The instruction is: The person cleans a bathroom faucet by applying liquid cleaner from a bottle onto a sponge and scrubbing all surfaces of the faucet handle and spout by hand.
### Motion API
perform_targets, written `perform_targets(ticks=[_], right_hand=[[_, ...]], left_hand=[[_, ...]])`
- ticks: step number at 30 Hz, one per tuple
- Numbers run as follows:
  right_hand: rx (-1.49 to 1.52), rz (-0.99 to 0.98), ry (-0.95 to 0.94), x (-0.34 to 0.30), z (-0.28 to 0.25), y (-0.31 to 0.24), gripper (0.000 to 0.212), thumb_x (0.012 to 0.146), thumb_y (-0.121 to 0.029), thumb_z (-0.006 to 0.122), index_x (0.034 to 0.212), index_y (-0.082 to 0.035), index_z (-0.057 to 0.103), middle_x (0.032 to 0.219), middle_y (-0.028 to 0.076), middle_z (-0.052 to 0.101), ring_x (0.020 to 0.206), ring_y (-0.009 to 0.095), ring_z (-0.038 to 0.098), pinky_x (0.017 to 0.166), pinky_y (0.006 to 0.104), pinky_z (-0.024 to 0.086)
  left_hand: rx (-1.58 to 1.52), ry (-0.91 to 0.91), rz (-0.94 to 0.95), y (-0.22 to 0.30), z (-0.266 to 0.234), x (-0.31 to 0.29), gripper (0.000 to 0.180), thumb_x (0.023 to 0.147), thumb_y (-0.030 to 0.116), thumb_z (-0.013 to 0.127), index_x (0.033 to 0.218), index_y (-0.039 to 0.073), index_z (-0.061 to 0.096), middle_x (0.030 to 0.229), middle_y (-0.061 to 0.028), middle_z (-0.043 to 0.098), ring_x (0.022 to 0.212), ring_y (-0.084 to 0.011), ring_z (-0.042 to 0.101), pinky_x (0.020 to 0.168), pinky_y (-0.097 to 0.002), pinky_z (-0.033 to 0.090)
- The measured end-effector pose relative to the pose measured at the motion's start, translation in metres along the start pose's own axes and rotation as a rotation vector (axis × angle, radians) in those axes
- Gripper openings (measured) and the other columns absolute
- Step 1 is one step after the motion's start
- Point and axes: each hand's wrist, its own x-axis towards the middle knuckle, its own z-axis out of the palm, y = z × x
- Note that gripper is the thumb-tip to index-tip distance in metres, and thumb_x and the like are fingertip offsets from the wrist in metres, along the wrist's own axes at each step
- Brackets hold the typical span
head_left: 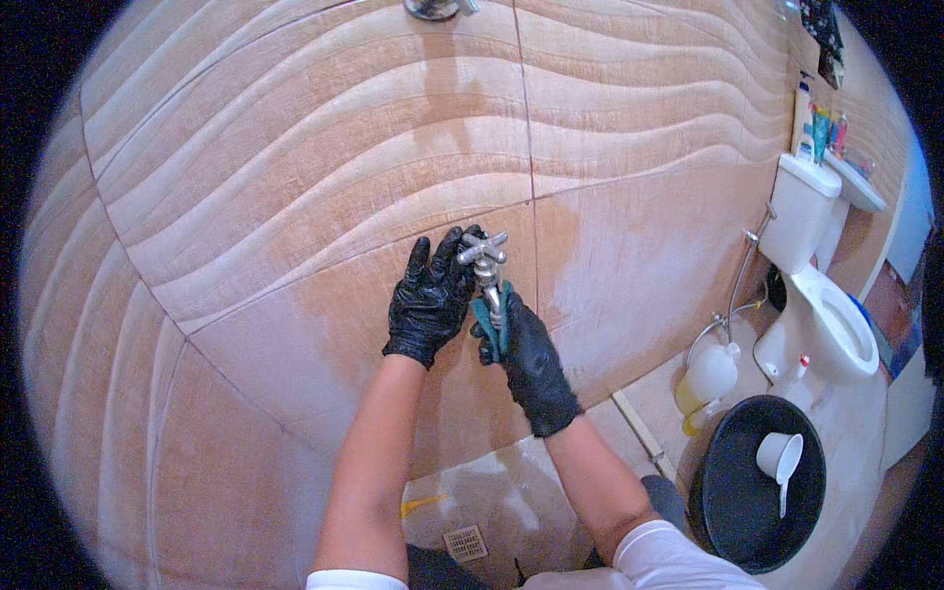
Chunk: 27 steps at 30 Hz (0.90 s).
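Observation:
A chrome faucet [485,258] with a cross-shaped handle sticks out from the wavy-patterned tile wall. My right hand [536,366], in a black glove, presses a green scouring pad [481,317] around the spout below the handle. My left hand [430,307], also gloved in black, lies beside the faucet on its left. Its fingers point upward and are partly spread, with the fingertips by the handle. Whether those fingertips touch the metal I cannot tell.
A black basin [723,516] with a white dipper [779,454] stands on the right. Beyond it are a translucent jug [712,374] and a white toilet [841,324]. A floor drain [465,543] lies below. Another metal fixture [433,8] is high on the wall.

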Motion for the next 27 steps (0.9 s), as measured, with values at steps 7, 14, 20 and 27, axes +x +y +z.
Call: perform_targets(ticks=[7,14,20,27], right_hand=[[-0.449,-0.007,0.221,0.010,0.012,-0.030,0.026,0.091,-0.022,0.038,0.107,-0.005,0.047,0.086,0.019,0.057,0.079,0.033,0.056,0.068,0.0419,0.045],[-0.047,0.149,0.187,0.012,0.009,-0.031,0.031,0.093,-0.028,0.035,0.100,-0.001,0.050,0.078,0.016,0.057,0.074,0.031,0.056,0.066,0.0393,0.044],[-1.075,-0.362,0.282,0.005,0.008,-0.026,0.027,0.091,-0.024,0.039,0.108,-0.004,0.047,0.072,0.017,0.058,0.052,0.032,0.057,0.041,0.0422,0.042],[-0.997,-0.386,-0.036,-0.002,-0.016,-0.043,0.040,0.088,-0.024,0.045,0.123,-0.006,0.038,0.086,0.023,0.059,0.067,0.037,0.059,0.054,0.0426,0.048]], left_hand=[[-0.223,-0.015,-0.080,0.001,-0.001,0.000,0.032,0.086,0.016,0.040,0.115,0.011,0.051,0.128,-0.0061,0.045,0.117,-0.0215,0.042,0.103,-0.0415,0.028],[0.057,0.153,-0.074,-0.035,-0.028,-0.016,0.044,0.081,0.010,0.044,0.125,0.011,0.045,0.130,-0.0070,0.043,0.121,-0.0236,0.039,0.104,-0.0466,0.020],[0.043,0.191,0.015,-0.050,-0.041,-0.021,0.045,0.080,0.011,0.045,0.124,0.009,0.045,0.129,-0.0083,0.044,0.119,-0.0225,0.042,0.104,-0.0426,0.024],[-0.131,0.164,0.024,-0.058,-0.041,-0.024,0.044,0.081,0.014,0.046,0.125,0.009,0.044,0.130,-0.0099,0.043,0.119,-0.0240,0.041,0.103,-0.0410,0.026]])
